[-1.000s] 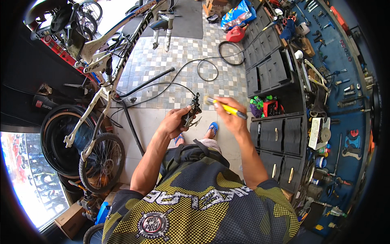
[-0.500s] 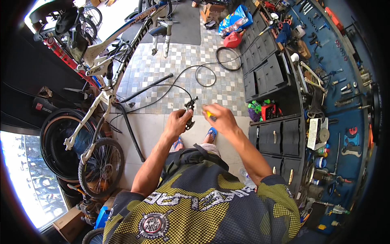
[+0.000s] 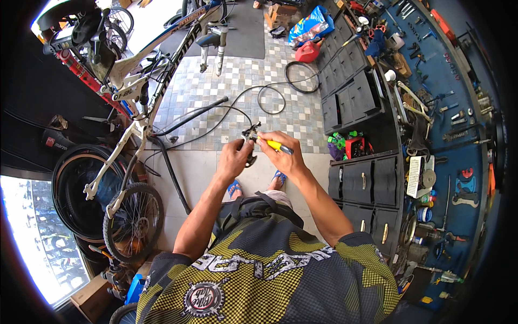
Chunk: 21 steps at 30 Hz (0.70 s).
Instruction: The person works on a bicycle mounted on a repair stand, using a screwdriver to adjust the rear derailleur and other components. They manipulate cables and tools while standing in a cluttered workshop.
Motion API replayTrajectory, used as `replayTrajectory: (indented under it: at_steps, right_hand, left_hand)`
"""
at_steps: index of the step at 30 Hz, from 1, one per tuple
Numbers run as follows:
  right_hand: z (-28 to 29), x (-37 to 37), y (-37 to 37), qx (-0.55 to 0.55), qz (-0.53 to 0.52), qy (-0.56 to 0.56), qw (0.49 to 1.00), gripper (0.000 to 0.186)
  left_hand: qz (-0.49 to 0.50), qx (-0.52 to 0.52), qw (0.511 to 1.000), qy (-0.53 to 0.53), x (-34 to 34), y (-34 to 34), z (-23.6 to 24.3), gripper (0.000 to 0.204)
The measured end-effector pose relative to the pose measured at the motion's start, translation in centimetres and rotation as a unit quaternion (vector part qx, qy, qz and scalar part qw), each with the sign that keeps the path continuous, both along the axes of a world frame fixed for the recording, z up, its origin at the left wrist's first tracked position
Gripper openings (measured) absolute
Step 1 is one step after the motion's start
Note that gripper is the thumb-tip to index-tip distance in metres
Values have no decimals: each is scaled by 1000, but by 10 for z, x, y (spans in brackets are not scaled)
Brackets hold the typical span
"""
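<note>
My left hand (image 3: 234, 158) is closed around a black bicycle rear derailleur (image 3: 250, 131), held up in front of my body. A thin black cable (image 3: 237, 110) runs from its top toward the left. In my closed right hand (image 3: 283, 156) is a yellow-handled tool (image 3: 280, 147) with a dark butt end, slanting across the fingers. Its front end meets the derailleur between my two hands; the tip is too small to make out. My fingers cover part of the derailleur.
A bicycle frame (image 3: 141, 81) stands at the left above a wheel (image 3: 134, 222) and stacked tyres (image 3: 70, 189). Black hoses (image 3: 186, 120) lie across the tiled floor. Drawers (image 3: 364, 181) line the right, beside a blue tool board (image 3: 456, 156). A red can (image 3: 307, 52) sits farther off.
My right hand has come left and turned, bringing the yellow-handled tool against the derailleur. The derailleur has tilted slightly in my left hand.
</note>
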State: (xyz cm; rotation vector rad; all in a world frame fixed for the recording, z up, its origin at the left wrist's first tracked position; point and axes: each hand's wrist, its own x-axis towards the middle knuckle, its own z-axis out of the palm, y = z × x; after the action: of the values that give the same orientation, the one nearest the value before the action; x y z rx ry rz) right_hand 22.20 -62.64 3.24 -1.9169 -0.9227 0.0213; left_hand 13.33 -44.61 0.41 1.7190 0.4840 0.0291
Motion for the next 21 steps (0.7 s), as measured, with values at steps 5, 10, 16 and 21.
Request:
replayTrajectory:
  at_steps: [5, 10, 16, 21]
  right_hand:
    - [7, 1, -1, -87, -45, 17, 995, 12]
    - [22, 8, 1, 102, 33, 148, 983, 26]
    - [25, 8, -11, 101, -56, 231, 966, 30]
    - [16, 1, -10, 83, -81, 236, 965, 30]
  left_hand:
    - [38, -18, 999, -13, 1, 14, 7, 50]
    - [64, -340, 933, 98, 3, -1, 4, 44]
    - [39, -371, 925, 71, 5, -4, -2, 49]
    - [29, -319, 945, 72, 9, -10, -3, 51]
